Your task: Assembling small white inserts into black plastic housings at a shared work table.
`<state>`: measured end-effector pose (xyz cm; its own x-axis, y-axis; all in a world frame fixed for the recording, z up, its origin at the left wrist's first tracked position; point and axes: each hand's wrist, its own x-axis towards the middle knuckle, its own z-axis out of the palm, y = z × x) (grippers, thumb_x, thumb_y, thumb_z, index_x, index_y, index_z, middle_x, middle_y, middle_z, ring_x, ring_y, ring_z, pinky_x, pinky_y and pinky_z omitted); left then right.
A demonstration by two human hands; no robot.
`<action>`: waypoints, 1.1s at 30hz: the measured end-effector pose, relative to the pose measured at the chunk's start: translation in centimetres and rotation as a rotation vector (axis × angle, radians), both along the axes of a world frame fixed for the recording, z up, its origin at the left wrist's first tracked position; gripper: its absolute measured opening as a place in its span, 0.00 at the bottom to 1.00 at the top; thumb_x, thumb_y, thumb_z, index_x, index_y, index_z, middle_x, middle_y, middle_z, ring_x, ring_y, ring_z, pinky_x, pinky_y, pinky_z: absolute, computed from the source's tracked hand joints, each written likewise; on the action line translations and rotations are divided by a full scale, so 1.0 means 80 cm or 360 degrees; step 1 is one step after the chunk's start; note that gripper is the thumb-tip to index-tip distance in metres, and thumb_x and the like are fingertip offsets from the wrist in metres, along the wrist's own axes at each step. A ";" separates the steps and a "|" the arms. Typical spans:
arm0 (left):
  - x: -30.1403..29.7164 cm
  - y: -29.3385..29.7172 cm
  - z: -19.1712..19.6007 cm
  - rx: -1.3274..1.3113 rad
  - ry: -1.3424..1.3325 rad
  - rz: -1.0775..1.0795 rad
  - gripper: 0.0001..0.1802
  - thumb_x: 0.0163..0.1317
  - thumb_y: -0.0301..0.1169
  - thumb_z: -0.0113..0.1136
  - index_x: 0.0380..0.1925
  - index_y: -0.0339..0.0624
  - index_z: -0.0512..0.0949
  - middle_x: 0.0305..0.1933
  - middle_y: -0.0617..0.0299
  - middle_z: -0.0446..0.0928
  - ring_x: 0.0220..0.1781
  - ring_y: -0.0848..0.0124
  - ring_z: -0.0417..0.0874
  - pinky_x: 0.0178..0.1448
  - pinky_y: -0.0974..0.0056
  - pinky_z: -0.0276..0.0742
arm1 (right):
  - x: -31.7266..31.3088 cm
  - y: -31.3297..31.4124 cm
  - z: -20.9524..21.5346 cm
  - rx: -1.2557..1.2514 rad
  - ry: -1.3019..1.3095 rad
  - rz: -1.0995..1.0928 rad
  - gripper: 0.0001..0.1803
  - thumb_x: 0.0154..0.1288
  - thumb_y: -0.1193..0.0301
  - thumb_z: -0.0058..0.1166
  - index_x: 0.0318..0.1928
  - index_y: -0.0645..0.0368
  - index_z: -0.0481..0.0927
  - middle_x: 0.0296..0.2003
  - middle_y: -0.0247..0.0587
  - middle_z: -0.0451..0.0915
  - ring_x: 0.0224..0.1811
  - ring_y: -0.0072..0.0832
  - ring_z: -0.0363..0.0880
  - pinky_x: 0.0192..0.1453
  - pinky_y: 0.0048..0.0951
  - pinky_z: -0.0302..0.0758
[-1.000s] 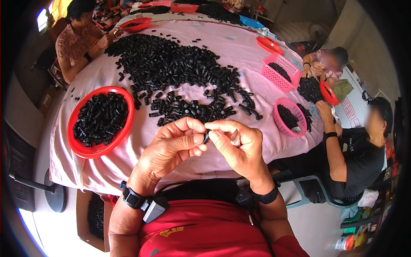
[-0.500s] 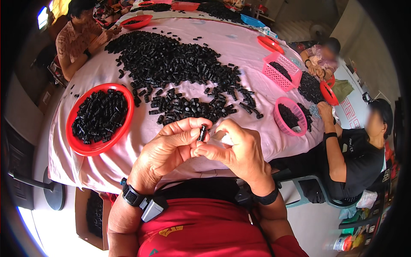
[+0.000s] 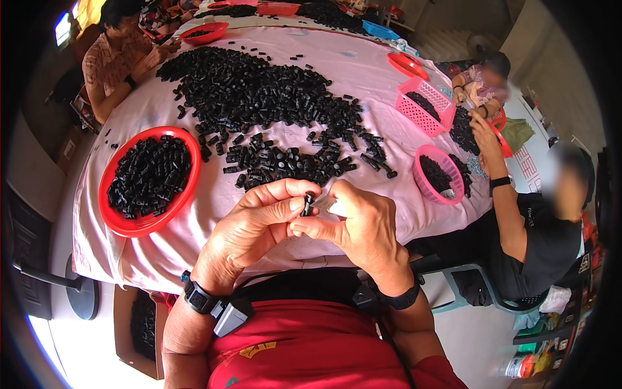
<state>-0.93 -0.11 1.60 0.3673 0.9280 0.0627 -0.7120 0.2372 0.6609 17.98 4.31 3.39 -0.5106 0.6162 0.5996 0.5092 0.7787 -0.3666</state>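
Between the thumb and fingertips of my left hand (image 3: 262,217) is a small black cylindrical plastic part (image 3: 308,203), held upright above the table's near edge. My right hand (image 3: 363,227) is closed just beside it, thumb stretched toward the part. Something small and whitish (image 3: 337,208) shows between the right fingers, too hidden to name. Beyond both hands lies a large heap of similar black parts (image 3: 253,91), with looser ones (image 3: 285,159) spread nearest me. A red round tray (image 3: 109,206) filled with more of these parts stands to the left.
Pink cloth (image 3: 214,185) covers the table. On the right are a pink rectangular basket (image 3: 424,127) and a pink round basket (image 3: 459,174) holding black pieces. Co-workers sit at both sides; one person's arm (image 3: 508,207) reaches over the right edge. A cardboard box (image 3: 123,330) stands on the floor at lower left.
My right hand has shifted slightly, and less of the whitish thing shows. The black part stays in my left fingertips. At right, the co-worker in black has reached farther away from me.
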 end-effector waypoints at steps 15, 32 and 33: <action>0.002 0.001 0.000 -0.0014 -0.0027 0.0007 0.16 0.68 0.27 0.58 0.54 0.36 0.76 0.43 0.61 0.81 0.42 0.75 0.81 0.51 0.70 0.78 | -0.001 0.001 0.003 0.0142 -0.0072 -0.0044 0.27 0.54 0.44 0.64 0.25 0.55 0.73 0.17 0.36 0.75 0.18 0.33 0.78 0.19 0.34 0.69; 0.003 0.001 -0.002 0.0017 -0.0024 -0.0003 0.15 0.67 0.27 0.58 0.53 0.36 0.76 0.46 0.61 0.80 0.44 0.75 0.80 0.52 0.70 0.78 | 0.002 0.001 0.006 0.0063 -0.0071 0.0034 0.26 0.53 0.46 0.65 0.26 0.56 0.74 0.19 0.38 0.78 0.19 0.34 0.79 0.20 0.35 0.70; 0.002 0.001 -0.002 0.0023 -0.0026 -0.0009 0.15 0.67 0.27 0.58 0.53 0.36 0.76 0.46 0.61 0.80 0.44 0.75 0.80 0.52 0.70 0.78 | 0.001 0.001 0.007 0.0058 -0.0072 0.0032 0.26 0.54 0.46 0.65 0.26 0.56 0.74 0.19 0.38 0.78 0.19 0.33 0.79 0.20 0.35 0.70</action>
<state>-0.74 -0.04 1.41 0.3712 0.9249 0.0823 -0.7214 0.2314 0.6527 18.05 4.38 3.94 -0.5500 0.5835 0.5976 0.5085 0.8015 -0.3146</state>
